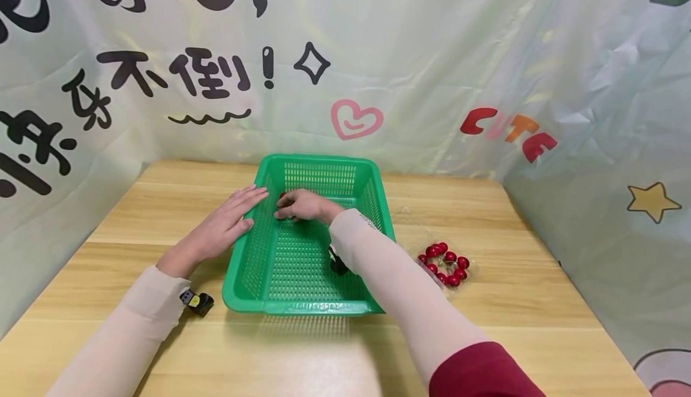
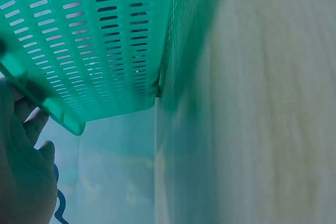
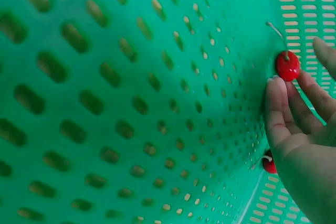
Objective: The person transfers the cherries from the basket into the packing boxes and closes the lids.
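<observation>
At the right hand, the grip is seen relaxed and holding nothing, the fingertips just beside a red cherry on the basket floor; a second cherry, shown only by the right wrist view, is partly hidden under the palm. The left hand is laid flat and open against the left wall of the green basket. More cherries in a clear tray are seen on the tabletop to the basket's right.

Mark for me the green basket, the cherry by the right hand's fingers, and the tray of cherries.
green basket (image 1: pixel 302 308): head view, near rim.
cherry (image 3: pixel 287 66): right wrist view, red body.
tray of cherries (image 1: pixel 445 263): head view, on the fruit cluster.
</observation>
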### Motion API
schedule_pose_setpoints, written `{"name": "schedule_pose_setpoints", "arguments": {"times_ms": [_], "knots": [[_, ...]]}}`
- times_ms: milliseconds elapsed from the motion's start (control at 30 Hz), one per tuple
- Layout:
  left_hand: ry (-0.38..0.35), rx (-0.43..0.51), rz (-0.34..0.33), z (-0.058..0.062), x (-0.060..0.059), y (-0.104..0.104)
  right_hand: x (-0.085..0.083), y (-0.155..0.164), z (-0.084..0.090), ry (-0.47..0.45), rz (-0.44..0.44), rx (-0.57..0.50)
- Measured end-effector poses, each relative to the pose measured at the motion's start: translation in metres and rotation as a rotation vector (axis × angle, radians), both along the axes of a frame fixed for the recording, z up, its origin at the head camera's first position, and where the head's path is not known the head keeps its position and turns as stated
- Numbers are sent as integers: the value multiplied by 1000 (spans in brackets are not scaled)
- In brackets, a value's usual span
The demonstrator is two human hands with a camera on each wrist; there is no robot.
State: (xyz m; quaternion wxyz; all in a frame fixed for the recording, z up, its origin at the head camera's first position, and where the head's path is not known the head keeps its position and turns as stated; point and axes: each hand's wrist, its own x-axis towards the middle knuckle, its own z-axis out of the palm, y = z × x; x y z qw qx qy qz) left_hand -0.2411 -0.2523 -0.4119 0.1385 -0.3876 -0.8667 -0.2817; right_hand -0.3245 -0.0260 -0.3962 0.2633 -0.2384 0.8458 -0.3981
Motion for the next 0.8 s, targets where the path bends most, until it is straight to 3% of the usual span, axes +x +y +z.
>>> {"name": "schedule_pose_setpoints", "arguments": {"times_ms": [300,500,800], "knots": [[2,4,5,1,1,1,7,-13,-5,154,-44,88],[3,7,8,1,2,0,12,-18,-3,163,-76,117],[3,11,-4,2,1,0,10,-12,13,141,-68,63]]}}
